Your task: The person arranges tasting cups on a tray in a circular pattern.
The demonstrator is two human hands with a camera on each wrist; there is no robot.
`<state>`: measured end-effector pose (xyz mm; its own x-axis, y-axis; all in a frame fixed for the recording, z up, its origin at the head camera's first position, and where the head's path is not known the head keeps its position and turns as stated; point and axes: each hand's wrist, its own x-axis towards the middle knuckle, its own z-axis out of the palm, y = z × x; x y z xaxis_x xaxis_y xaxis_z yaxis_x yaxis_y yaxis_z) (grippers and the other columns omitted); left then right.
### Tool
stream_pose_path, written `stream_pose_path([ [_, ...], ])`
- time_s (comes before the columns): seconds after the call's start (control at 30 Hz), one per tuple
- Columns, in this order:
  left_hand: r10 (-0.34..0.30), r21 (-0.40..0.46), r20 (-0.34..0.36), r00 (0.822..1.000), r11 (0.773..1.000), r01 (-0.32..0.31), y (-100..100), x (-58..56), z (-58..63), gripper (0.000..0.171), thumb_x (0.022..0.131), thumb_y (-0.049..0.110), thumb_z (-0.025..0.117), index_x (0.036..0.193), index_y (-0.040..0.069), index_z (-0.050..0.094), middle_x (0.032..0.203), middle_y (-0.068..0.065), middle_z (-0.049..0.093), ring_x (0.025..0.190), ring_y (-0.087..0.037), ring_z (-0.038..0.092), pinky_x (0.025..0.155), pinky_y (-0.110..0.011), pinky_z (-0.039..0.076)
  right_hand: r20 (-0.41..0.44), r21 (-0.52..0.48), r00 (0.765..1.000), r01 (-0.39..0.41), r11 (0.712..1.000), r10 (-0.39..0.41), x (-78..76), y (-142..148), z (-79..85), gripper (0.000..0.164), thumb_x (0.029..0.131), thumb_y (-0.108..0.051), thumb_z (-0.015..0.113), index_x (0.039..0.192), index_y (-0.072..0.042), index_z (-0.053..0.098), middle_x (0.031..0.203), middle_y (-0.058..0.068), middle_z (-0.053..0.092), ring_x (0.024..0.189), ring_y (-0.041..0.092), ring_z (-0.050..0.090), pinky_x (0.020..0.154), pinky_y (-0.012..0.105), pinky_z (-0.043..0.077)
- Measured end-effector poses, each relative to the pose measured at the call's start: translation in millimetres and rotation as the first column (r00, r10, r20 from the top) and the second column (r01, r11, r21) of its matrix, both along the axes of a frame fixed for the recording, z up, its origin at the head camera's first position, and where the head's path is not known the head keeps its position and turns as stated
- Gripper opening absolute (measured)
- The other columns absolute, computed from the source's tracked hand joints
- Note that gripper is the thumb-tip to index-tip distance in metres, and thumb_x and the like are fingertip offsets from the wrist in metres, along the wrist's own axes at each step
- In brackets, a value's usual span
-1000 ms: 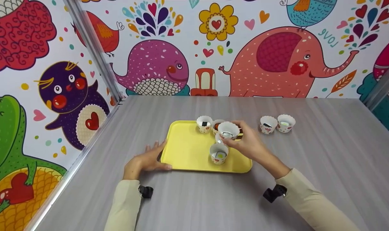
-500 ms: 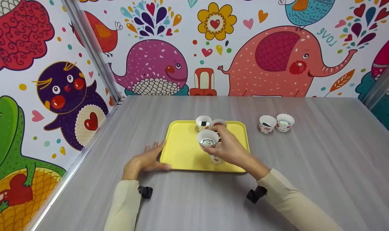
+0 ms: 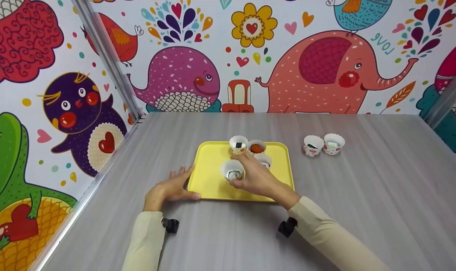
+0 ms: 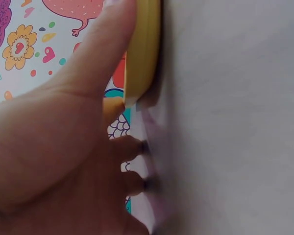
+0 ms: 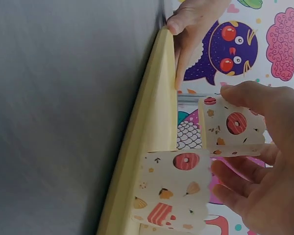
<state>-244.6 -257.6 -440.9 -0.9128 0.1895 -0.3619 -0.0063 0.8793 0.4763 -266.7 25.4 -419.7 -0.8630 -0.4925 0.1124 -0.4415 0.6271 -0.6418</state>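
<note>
My right hand (image 3: 256,178) pinches a white paper baking cup (image 3: 228,171) between thumb and fingers. A small pale piece with a dark edge lies in it. The cup hangs upright over the yellow tray (image 3: 209,188); in the right wrist view a gap shows under the held cup (image 5: 228,127). Another printed cup (image 5: 171,191) stands on the tray nearer that camera; my right hand hides it in the head view. At the tray's front left corner my left hand (image 3: 173,187) rests spread, its thumb (image 4: 95,54) along the edge and the other fingers reaching down to the table.
Along the tray's back stand a cup with a black-and-white piece (image 3: 235,143) and one with an orange-red filling (image 3: 257,147). A partly covered cup (image 3: 265,160) is just in front. Two more cups, a left one (image 3: 313,146) and a right one (image 3: 333,143), stand right of the tray.
My right hand has carried the held cup left and toward me, from over the right-hand cups to the tray's middle, and lower. My left hand has stayed at the tray corner.
</note>
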Motion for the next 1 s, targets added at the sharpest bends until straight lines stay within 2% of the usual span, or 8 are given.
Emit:
stream_pose_path([
  [0.13,0.000,0.005,-0.002,1.000,1.000,0.000,-0.1,0.2,-0.2,0.113,0.081,0.052,0.079,0.163,0.018,0.008,0.166,-0.029,0.001,0.149,-0.058,-0.005,0.109,-0.083,0.005,-0.046,0.086,0.999,0.005,0.996,-0.001,-1.9,-2.7,-4.9,0.067,0.083,-0.027,0.082,0.141,-0.011,0.053,0.147,0.008,0.048,0.129,0.026,0.052,0.110,0.048,0.046],
  [0.27,0.006,-0.010,0.003,1.000,1.000,-0.006,-0.3,0.5,-1.2,0.114,0.081,0.053,0.078,0.163,0.019,0.008,0.166,-0.028,0.002,0.150,-0.056,-0.004,0.108,-0.084,0.005,-0.125,0.123,0.992,-0.003,0.992,0.019,-4.2,-4.1,-10.1,0.063,0.081,-0.028,0.083,0.134,-0.006,0.056,0.137,0.011,0.055,0.123,0.029,0.054,0.106,0.049,0.046],
  [0.37,0.005,0.003,0.012,1.000,1.000,-0.005,-0.5,0.7,-1.2,0.113,0.082,0.052,0.078,0.163,0.019,0.007,0.166,-0.028,0.000,0.150,-0.057,-0.005,0.111,-0.081,0.005,-0.182,0.144,0.983,-0.009,0.990,0.035,-5.8,-5.1,-13.9,0.061,0.079,-0.029,0.084,0.128,-0.003,0.058,0.129,0.014,0.060,0.121,0.033,0.055,0.107,0.049,0.044],
  [0.5,-0.002,0.029,0.019,1.000,1.000,0.001,-0.7,0.3,-0.6,0.113,0.083,0.050,0.078,0.163,0.017,0.005,0.165,-0.030,-0.002,0.149,-0.058,-0.007,0.116,-0.075,0.005,-0.213,0.181,0.976,0.008,0.983,0.032,-6.1,-6.7,-16.9,0.060,0.077,-0.032,0.084,0.123,-0.002,0.060,0.121,0.014,0.063,0.117,0.033,0.055,0.105,0.046,0.044],
  [0.57,-0.005,0.028,0.018,1.000,1.000,0.004,-0.5,-0.4,-0.3,0.113,0.083,0.050,0.078,0.163,0.016,0.005,0.165,-0.030,-0.001,0.149,-0.058,-0.007,0.116,-0.075,0.005,-0.207,0.203,0.978,0.024,0.979,0.019,-5.7,-7.5,-17.6,0.061,0.078,-0.032,0.084,0.124,-0.001,0.060,0.121,0.014,0.063,0.115,0.032,0.053,0.103,0.045,0.044],
  [0.77,-0.016,0.024,0.006,1.000,1.000,0.016,0.2,-1.6,1.2,0.113,0.083,0.049,0.078,0.163,0.014,0.006,0.164,-0.032,-0.001,0.148,-0.059,-0.007,0.118,-0.073,0.005,-0.170,0.275,0.985,0.067,0.959,-0.020,-6.0,-9.5,-16.5,0.066,0.079,-0.038,0.084,0.129,-0.002,0.058,0.126,0.013,0.062,0.120,0.030,0.051,0.108,0.043,0.041],
  [1.0,-0.005,0.002,0.005,1.000,1.000,0.005,-0.1,-0.3,0.8,0.114,0.082,0.052,0.078,0.163,0.018,0.006,0.166,-0.029,0.000,0.149,-0.057,-0.005,0.107,-0.085,0.004,-0.123,0.299,0.990,0.098,0.949,-0.063,-5.4,-10.0,-15.7,0.074,0.079,-0.044,0.083,0.134,-0.003,0.055,0.135,0.013,0.058,0.129,0.030,0.046,0.115,0.045,0.037],
])
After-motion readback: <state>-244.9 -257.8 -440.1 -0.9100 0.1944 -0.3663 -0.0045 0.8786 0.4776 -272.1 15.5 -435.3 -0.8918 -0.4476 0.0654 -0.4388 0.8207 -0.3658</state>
